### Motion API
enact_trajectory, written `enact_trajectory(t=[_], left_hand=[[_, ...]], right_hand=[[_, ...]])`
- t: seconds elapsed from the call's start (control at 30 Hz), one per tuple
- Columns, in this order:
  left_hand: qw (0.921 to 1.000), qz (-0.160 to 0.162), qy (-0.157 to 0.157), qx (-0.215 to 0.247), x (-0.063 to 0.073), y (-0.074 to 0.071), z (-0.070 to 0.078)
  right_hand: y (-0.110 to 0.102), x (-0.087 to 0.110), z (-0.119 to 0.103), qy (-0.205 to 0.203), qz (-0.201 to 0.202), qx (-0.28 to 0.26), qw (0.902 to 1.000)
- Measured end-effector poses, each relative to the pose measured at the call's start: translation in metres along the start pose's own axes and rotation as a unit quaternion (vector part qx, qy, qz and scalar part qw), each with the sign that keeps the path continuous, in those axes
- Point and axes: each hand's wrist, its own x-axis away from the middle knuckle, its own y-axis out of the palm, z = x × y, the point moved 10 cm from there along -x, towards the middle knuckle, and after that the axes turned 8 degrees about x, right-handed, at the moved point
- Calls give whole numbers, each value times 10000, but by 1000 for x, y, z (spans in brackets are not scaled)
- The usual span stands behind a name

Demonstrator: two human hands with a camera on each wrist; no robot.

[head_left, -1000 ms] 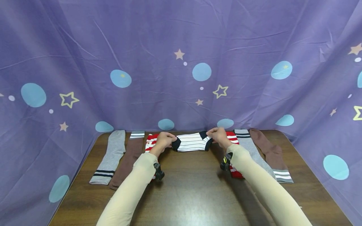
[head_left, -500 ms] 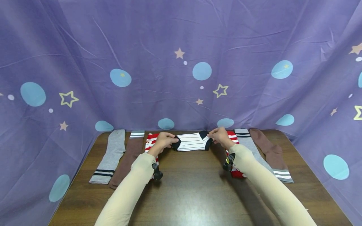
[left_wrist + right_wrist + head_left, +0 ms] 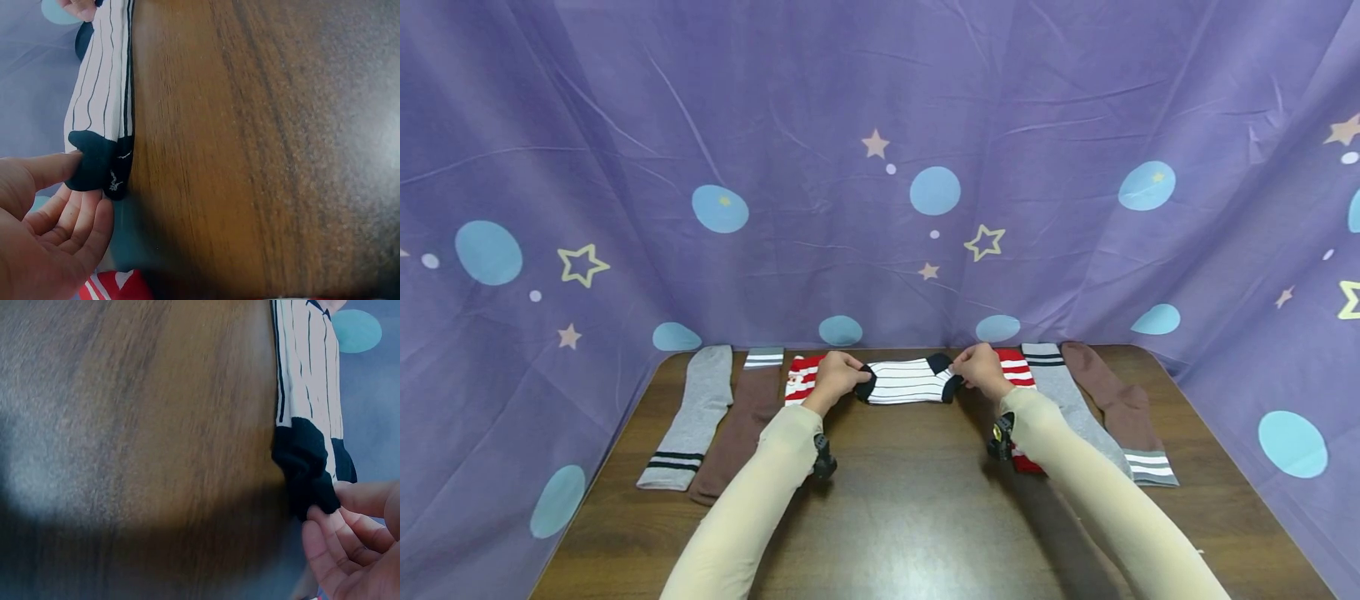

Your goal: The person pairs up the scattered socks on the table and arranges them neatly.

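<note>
the white striped sock (image 3: 906, 382) is stretched crosswise near the far edge of the desk (image 3: 910, 479), between the two hands; whether it rests on the wood or is lifted a little, i cannot tell. the left hand (image 3: 837, 379) pinches one black end (image 3: 94, 164), thumb on top and fingers beneath, while the right hand (image 3: 982, 371) pinches the other dark end (image 3: 312, 469) in much the same way, so neither is spread wide. the step looks like straightening the fabric, and to do it well, match the pull on both sides: just enough to take out slack, since a knit will probably spring back if tugged hard. let the thin lines act as a guide, running parallel without twist. the left end seems to show two layers, so their edges should be aligned before letting go. the dark end at the right looks bunched and deserves a light smoothing. stay clear of the left red-striped sock (image 3: 803, 377) and right red-striped sock (image 3: 1017, 368) beside the wrists, which a sleeve could nudge.
</note>
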Motion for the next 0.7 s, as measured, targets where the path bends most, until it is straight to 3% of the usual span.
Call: enact_trajectory(t=[0.37, 0.7], left_hand=[[9958, 6, -95, -913, -4, 2, -5], [9952, 40, -27, -982, -2, 6, -4]], right_hand=[[4, 2, 0, -61, -71, 8, 10000], [2, 4, -4, -195, 74, 424, 9989]])
